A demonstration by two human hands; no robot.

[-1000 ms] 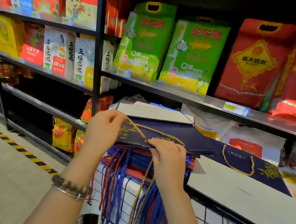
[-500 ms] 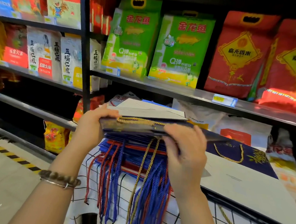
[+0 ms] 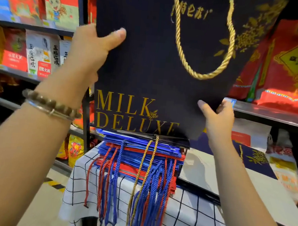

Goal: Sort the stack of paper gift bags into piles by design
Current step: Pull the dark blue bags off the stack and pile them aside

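Head camera view, looking down two bare forearms at a stack (image 3: 140, 152) of flat paper gift bags, blue and red with a few dark ones on top. The stack sits on a checked cloth (image 3: 189, 217), and blue, red and gold cords (image 3: 147, 194) from it hang down over the cloth's front edge.

Directly above the stack, both hands hold one navy bag (image 3: 149, 67) upright, facing the camera, its bottom edge just over the top of the stack. Gold letters on it read "MILK DELUXE", and a gold rope handle (image 3: 205, 45) loops down its front.

The left hand (image 3: 92, 47), above and left of the stack, grips the bag's left edge, thumb (image 3: 115, 35) pressed flat on the front and fingers hidden behind. A beaded bracelet (image 3: 50, 105) circles that wrist. The right hand (image 3: 216, 119), above and right of the stack, pinches the lower right corner, thumb in front and fingers behind.

Right of the stack, a second navy bag (image 3: 256, 158) lies flat on a white board (image 3: 246, 186). Behind the stack stand shelves (image 3: 271, 115) holding red packs (image 3: 290, 68).
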